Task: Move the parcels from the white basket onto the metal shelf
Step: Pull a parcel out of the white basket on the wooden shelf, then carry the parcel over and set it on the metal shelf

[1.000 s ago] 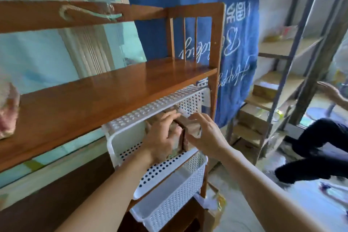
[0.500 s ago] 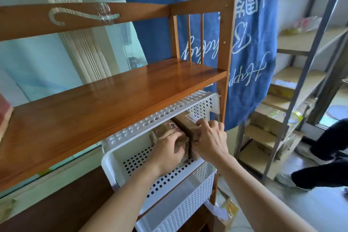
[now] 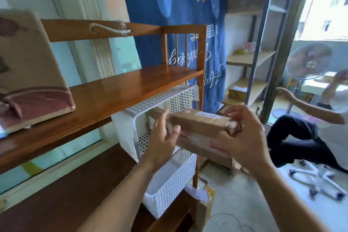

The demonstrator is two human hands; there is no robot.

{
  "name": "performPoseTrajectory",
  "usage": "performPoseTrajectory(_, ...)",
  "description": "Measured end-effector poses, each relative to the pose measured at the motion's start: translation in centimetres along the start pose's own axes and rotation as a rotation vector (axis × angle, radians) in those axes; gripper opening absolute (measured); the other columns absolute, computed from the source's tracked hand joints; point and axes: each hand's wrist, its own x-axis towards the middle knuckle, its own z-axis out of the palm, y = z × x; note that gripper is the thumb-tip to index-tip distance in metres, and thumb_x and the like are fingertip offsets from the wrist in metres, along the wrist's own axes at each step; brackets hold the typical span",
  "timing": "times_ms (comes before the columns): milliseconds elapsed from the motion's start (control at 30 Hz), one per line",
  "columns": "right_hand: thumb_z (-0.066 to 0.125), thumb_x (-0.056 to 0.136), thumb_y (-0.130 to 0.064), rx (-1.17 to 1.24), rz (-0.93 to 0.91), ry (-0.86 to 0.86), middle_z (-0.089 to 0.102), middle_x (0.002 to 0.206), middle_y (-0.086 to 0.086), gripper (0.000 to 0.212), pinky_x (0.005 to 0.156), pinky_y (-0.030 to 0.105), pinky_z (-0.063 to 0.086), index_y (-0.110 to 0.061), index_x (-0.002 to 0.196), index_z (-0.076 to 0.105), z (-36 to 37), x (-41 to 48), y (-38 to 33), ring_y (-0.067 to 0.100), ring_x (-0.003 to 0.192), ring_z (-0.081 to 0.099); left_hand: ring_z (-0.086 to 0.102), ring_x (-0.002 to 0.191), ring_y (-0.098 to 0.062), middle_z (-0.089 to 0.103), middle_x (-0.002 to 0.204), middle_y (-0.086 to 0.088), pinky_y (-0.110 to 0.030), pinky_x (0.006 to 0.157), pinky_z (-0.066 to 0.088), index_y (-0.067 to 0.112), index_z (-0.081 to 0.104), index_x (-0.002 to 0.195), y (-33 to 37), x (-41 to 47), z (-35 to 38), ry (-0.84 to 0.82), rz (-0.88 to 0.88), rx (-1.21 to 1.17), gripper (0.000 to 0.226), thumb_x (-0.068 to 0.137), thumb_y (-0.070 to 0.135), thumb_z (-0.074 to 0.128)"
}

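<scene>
Both hands clasp one long brown cardboard parcel (image 3: 199, 123), taped and labelled, lifted clear of the basket: the left hand (image 3: 163, 143) grips its 9 o'clock end, the right hand (image 3: 244, 137) its 3 o'clock end. A second parcel (image 3: 203, 147) lies just beneath. Behind, at 10 o'clock, the perforated white basket (image 3: 130, 130) sits under a glossy wooden shelf (image 3: 105, 96). The metal shelf (image 3: 258, 58) stands far off at 1 o'clock, beyond a blue cloth (image 3: 169, 5).

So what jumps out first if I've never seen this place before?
Centre frame, both hands, left and right, hold a brown parcel in front of the white basket under the wooden shelf. Behind hangs a blue banner, with the metal shelf to its right.
</scene>
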Motion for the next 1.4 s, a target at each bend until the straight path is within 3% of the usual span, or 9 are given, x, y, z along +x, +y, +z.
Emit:
performPoseTrajectory(133, 0.073, 0.063, -0.012, 0.204, -0.067, -0.037, 0.071, 0.099, -0.005, 0.042, 0.07, 0.032, 0.057, -0.028, 0.101, 0.065, -1.3, -7.0, -6.7, 0.017, 0.087, 0.068, 0.064, 0.127, -0.019, 0.067, 0.139, 0.009, -0.053, 0.104, 0.057, 0.055, 0.059, 0.131, 1.5, -8.2, -5.0, 0.136, -0.131, -0.453, 0.028, 0.104, 0.054, 0.054)
performPoseTrajectory(200, 0.077, 0.068, -0.003, 0.344, -0.1, -0.014, 0.072, 0.1, -0.001, 0.041, 0.077, 0.034, 0.059, -0.023, 0.103, 0.066, -1.0, -10.0, -9.6, 0.024, 0.091, 0.07, 0.073, 0.095, 0.009, 0.077, 0.101, 0.031, -0.013, 0.073, 0.061, 0.066, 0.067, 0.097, 2.2, -12.2, -8.5, 0.272, -0.041, -0.454, 0.021, 0.104, 0.05, 0.056)
performPoseTrajectory(267, 0.081, 0.072, 0.008, 0.497, -0.066, -0.01, 0.074, 0.102, 0.0, 0.044, 0.083, 0.037, 0.06, -0.016, 0.107, 0.067, -0.2, -12.3, -12.4, 0.027, 0.097, 0.073, 0.066, 0.081, 0.024, 0.073, 0.088, 0.042, 0.001, 0.063, 0.049, 0.066, 0.069, 0.087, 2.6, -16.2, -12.2, 0.454, 0.007, -0.423, 0.032, 0.105, 0.043, 0.057)
performPoseTrajectory(467, 0.079, 0.077, 0.013, 0.723, -0.056, -0.139, 0.081, 0.095, -0.013, 0.043, 0.074, 0.019, 0.061, -0.02, 0.104, 0.075, 6.1, -18.9, -22.1, 0.002, 0.088, 0.076, 0.066, 0.081, 0.02, 0.073, 0.089, 0.035, 0.002, 0.066, 0.047, 0.03, 0.066, 0.101, 3.0, -27.0, -22.2, 0.927, 0.116, -0.357, 0.014, 0.109, 0.031, 0.055)
performPoseTrajectory(633, 0.072, 0.089, -0.017, 0.832, -0.146, -0.254, 0.078, 0.09, -0.02, 0.019, 0.064, 0.016, 0.059, -0.03, 0.103, 0.074, 8.9, -24.1, -28.8, -0.005, 0.078, 0.073, 0.066, 0.073, 0.014, 0.071, 0.091, 0.015, -0.012, 0.065, 0.053, 0.032, 0.061, 0.099, 3.2, -34.7, -28.2, 1.139, 0.081, -0.354, 0.007, 0.102, 0.036, 0.067)
performPoseTrajectory(733, 0.07, 0.093, -0.031, 0.856, -0.035, -0.322, 0.078, 0.085, -0.019, 0.011, 0.06, 0.026, 0.061, -0.034, 0.103, 0.074, 9.5, -25.4, -30.9, -0.005, 0.074, 0.072, 0.069, 0.079, 0.013, 0.074, 0.091, 0.029, -0.008, 0.065, 0.053, 0.031, 0.061, 0.107, 3.9, -37.8, -29.4, 1.18, 0.151, -0.28, 0.016, 0.095, 0.031, 0.071)
performPoseTrajectory(833, 0.076, 0.087, -0.04, 0.898, 0.164, -0.504, 0.081, 0.096, -0.014, 0.026, 0.084, 0.046, 0.062, -0.034, 0.111, 0.075, 10.4, -25.7, -32.4, 0.006, 0.09, 0.076, 0.072, 0.1, 0.006, 0.076, 0.111, 0.017, -0.007, 0.078, 0.054, 0.025, 0.064, 0.127, 4.8, -39.8, -30.5, 1.171, 0.197, -0.218, 0.036, 0.09, 0.024, 0.065)
performPoseTrajectory(1100, 0.078, 0.087, -0.009, 0.95, -0.004, -0.579, 0.079, 0.109, -0.009, 0.046, 0.076, 0.014, 0.058, -0.038, 0.12, 0.069, 11.6, -31.1, -36.6, 0.004, 0.101, 0.074, 0.07, 0.121, -0.013, 0.072, 0.13, -0.005, -0.019, 0.097, 0.054, 0.023, 0.059, 0.14, 5.5, -48.0, -33.5, 1.143, 0.256, 0.046, 0.04, 0.1, 0.019, 0.055)
performPoseTrajectory(1400, 0.077, 0.086, -0.016, 1.083, -0.111, -0.687, 0.076, 0.117, -0.003, 0.048, 0.083, 0.028, 0.061, -0.021, 0.133, 0.068, 12.8, -40.6, -47.4, 0.013, 0.11, 0.072, 0.069, 0.111, 0.003, 0.072, 0.118, 0.001, -0.008, 0.084, 0.054, 0.0, 0.056, 0.142, 7.1, -59.8, -41.7, 1.26, 0.324, 0.212, 0.042, 0.102, 0.008, 0.049)
